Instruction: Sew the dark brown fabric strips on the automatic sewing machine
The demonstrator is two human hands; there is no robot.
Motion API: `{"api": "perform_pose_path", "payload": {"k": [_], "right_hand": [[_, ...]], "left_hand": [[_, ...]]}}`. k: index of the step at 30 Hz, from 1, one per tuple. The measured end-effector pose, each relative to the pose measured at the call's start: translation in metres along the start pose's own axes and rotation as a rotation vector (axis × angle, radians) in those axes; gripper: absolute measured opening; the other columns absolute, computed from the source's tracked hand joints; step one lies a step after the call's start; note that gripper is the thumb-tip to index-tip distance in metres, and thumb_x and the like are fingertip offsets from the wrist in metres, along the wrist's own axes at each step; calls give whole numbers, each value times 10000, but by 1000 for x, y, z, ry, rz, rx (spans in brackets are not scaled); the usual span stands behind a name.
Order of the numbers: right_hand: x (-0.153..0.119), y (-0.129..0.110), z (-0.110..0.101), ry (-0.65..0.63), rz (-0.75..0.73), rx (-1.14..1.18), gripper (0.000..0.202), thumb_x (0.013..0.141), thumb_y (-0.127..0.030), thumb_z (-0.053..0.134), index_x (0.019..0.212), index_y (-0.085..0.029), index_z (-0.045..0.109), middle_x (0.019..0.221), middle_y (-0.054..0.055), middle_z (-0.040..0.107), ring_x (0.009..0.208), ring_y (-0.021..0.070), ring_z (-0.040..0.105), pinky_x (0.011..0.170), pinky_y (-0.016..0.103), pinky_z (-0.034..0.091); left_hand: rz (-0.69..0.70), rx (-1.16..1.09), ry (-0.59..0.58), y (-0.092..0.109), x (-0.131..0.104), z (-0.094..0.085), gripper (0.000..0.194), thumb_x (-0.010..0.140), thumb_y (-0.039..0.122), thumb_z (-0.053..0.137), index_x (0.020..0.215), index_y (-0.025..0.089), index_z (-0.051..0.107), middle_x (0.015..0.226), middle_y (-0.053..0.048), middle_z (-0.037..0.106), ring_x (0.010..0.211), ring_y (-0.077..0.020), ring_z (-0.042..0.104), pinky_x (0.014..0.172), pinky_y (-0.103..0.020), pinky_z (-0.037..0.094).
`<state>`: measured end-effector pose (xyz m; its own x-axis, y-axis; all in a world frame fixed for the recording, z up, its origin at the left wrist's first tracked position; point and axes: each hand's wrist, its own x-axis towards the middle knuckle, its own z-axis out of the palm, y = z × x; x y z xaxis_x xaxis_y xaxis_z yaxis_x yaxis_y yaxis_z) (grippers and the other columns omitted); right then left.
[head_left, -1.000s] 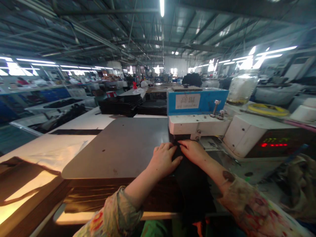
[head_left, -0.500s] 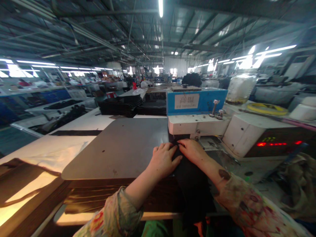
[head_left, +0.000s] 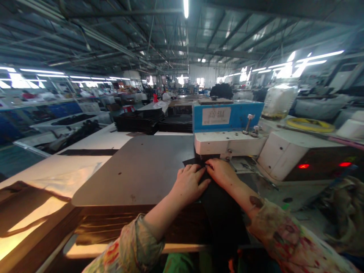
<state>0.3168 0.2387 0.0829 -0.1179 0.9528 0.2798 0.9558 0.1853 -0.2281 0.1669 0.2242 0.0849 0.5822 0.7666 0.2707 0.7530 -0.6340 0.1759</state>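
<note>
A strip of black fabric (head_left: 223, 212) runs from under the head of a blue and white machine (head_left: 227, 142) down over the table edge towards my lap. My left hand (head_left: 191, 181) grips its left side, fingers bent and thumb lying on the cloth. Close beside it, my right hand (head_left: 220, 171) pinches the fabric just in front of the machine head. The fingertips of both hands almost meet. A black corner of cloth (head_left: 189, 162) sticks out past my left fingers onto the grey metal plate (head_left: 136, 170). Where the fabric goes under the head is hidden.
Folded dark cloth (head_left: 105, 227) is stacked below the plate. Piles of black pieces (head_left: 139, 121) lie beyond it. At right stand a control box (head_left: 298, 155) with red lights, a clear jar (head_left: 280, 100) and a yellow ring (head_left: 309, 124). A lit table (head_left: 85, 144) extends left.
A black cloth corner now shows left of the machine head, past my left fingers. Both hands have hardly moved. The green digits on the control box have gone dark, and fewer red lights show.
</note>
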Motion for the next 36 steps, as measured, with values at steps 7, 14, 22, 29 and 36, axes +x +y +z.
{"api": "perform_pose_path", "payload": {"k": [7, 14, 22, 29, 36], "right_hand": [[-1, -1, 0, 21, -26, -27, 245, 815, -193, 411, 954, -158, 610, 930, 69, 640, 835, 179, 589, 713, 253, 411], [-2, 0, 1, 31, -40, -37, 239, 828, -202, 400, 948, -161, 602, 916, 59, 636, 829, 170, 586, 698, 246, 404], [-2, 1, 2, 26, -35, -43, 229, 826, -195, 406, 934, -162, 605, 901, 56, 633, 816, 164, 585, 698, 242, 396], [-2, 0, 2, 16, -29, -46, 234, 833, -202, 400, 954, -164, 598, 929, 57, 628, 830, 160, 582, 706, 240, 393], [-2, -1, 2, 11, -28, -56, 229, 838, -204, 397, 937, -166, 601, 906, 55, 628, 815, 158, 584, 694, 238, 393]], "left_hand": [[15, 3, 17, 1, -1, -1, 389, 823, 460, 392, 1132, 255, 508, 1127, -51, 519, 1024, -247, 433, 820, -387, 349], [9, -2, 16, 0, -1, -1, 381, 823, 456, 397, 1129, 258, 509, 1136, -47, 513, 1025, -245, 431, 816, -379, 352], [11, 9, 9, 0, -1, -2, 399, 827, 471, 384, 1136, 250, 504, 1121, -37, 519, 1023, -232, 433, 816, -367, 359], [10, 18, 24, -1, -2, -1, 393, 826, 480, 382, 1129, 263, 504, 1120, -25, 518, 1022, -227, 434, 815, -361, 365], [16, 18, 26, -1, -1, -1, 379, 826, 470, 388, 1118, 263, 512, 1111, -22, 524, 1005, -226, 445, 799, -364, 374]]}}
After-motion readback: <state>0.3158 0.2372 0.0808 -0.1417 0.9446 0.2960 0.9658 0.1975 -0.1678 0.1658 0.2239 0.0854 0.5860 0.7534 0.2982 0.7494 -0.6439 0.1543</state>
